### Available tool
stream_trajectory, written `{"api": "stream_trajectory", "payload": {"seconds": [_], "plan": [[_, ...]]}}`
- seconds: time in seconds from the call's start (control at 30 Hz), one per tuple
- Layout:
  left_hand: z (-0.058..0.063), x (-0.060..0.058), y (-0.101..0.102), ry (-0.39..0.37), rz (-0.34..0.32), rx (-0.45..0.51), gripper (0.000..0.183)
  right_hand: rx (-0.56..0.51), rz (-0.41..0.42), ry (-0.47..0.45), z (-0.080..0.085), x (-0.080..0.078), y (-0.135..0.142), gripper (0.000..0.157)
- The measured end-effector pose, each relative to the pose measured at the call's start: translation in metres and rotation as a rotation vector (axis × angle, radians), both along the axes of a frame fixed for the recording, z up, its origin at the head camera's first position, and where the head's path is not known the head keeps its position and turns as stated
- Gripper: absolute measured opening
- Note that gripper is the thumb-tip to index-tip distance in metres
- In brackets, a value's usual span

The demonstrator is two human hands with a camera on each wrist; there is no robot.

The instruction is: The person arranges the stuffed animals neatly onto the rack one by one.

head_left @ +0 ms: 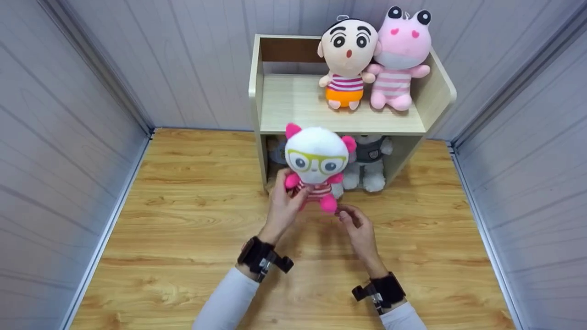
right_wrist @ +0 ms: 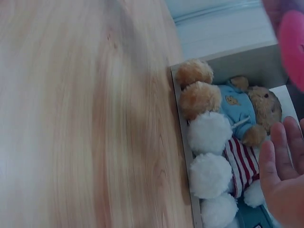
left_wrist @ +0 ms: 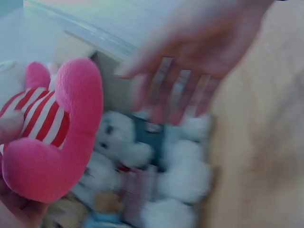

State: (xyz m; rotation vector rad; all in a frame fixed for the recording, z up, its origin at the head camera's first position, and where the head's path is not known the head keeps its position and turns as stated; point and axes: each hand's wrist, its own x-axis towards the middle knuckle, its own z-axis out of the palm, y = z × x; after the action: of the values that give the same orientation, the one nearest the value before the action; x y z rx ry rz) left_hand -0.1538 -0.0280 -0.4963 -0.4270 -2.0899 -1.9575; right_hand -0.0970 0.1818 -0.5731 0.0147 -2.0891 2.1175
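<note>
My left hand (head_left: 284, 204) grips a white and pink plush toy (head_left: 316, 158) around its striped body, thumb across the front. The toy has pink ears, yellow glasses and a red-and-white striped shirt. It is held upright in front of the shelf. In the left wrist view its pink legs (left_wrist: 80, 123) show. Just below and right of the toy's foot is my right hand (head_left: 360, 231), its fingers loosely bent and holding nothing. The left wrist view shows a gap between this hand (left_wrist: 199, 52) and the toy.
On the upper board of the small shelf (head_left: 293, 103) sit a black-haired boy doll (head_left: 346, 64) and a pink frog plush (head_left: 399, 59). The lower compartment holds several bears, among them a brown one in blue (right_wrist: 235, 104). Panel walls (head_left: 59, 137) enclose the wooden floor (head_left: 183, 220).
</note>
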Motion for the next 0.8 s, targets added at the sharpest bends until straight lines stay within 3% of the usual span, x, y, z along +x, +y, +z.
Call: {"api": "stream_trajectory", "payload": {"seconds": [0.17, 0.4, 0.6, 0.8], "plan": [[0.042, -0.026, 0.002, 0.154, 0.118, -0.075, 0.047, -0.005, 0.001, -0.010, 0.005, 0.001, 0.002, 0.024], [0.090, -0.061, 0.009, 0.226, 0.169, 0.035, 0.050, -0.011, -0.005, -0.011, 0.024, 0.007, -0.003, 0.026], [0.109, -0.086, 0.011, 0.235, 0.266, -0.022, 0.052, -0.014, -0.010, -0.017, 0.021, 0.009, -0.002, 0.028], [0.119, -0.106, 0.011, 0.197, 0.346, -0.102, 0.052, -0.014, 0.011, -0.014, -0.004, 0.003, 0.004, 0.031]]}}
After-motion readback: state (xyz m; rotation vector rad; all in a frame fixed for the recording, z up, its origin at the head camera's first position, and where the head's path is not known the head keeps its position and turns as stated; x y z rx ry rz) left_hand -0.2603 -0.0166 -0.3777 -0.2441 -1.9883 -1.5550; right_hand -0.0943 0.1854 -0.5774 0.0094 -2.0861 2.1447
